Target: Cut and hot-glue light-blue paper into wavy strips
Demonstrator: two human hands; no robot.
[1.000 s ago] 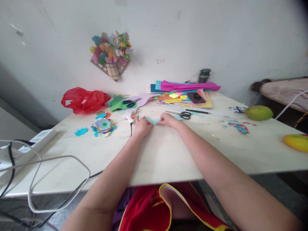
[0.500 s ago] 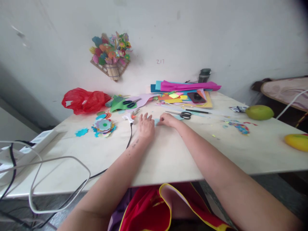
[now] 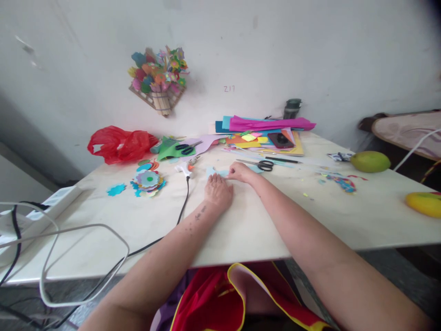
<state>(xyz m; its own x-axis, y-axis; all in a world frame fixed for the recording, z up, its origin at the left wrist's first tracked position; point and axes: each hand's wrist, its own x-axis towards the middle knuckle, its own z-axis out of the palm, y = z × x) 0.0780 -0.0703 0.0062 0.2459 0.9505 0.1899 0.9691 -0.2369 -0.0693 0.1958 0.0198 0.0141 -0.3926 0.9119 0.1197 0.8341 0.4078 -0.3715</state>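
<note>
A light blue sheet of paper [image 3: 209,171] with a cut, uneven edge lies flat on the table and is partly covered by both hands. My left hand [image 3: 219,190] rests on its near edge, fingers stretched forward and flat. Close beside it, my right hand [image 3: 241,173] is closed, thumb and forefinger pinched at the paper; the exact grip is small and partly hidden. Black-handled scissors [image 3: 265,164] lie just beyond the right hand. A white glue gun [image 3: 182,170] with a black cord is to the left of my left hand.
Stacked paper flower cut-outs [image 3: 149,180] and a blue cut-out [image 3: 116,189] lie left. Behind are a red plastic bag [image 3: 120,143], second scissors [image 3: 188,148], coloured sheets [image 3: 272,123] and a phone [image 3: 280,140]. A black pencil [image 3: 282,160] and a green mango [image 3: 370,161] lie right.
My left hand has moved right and nearer to me, uncovering the left end of the light blue paper. The right hand has stayed almost in place.
</note>
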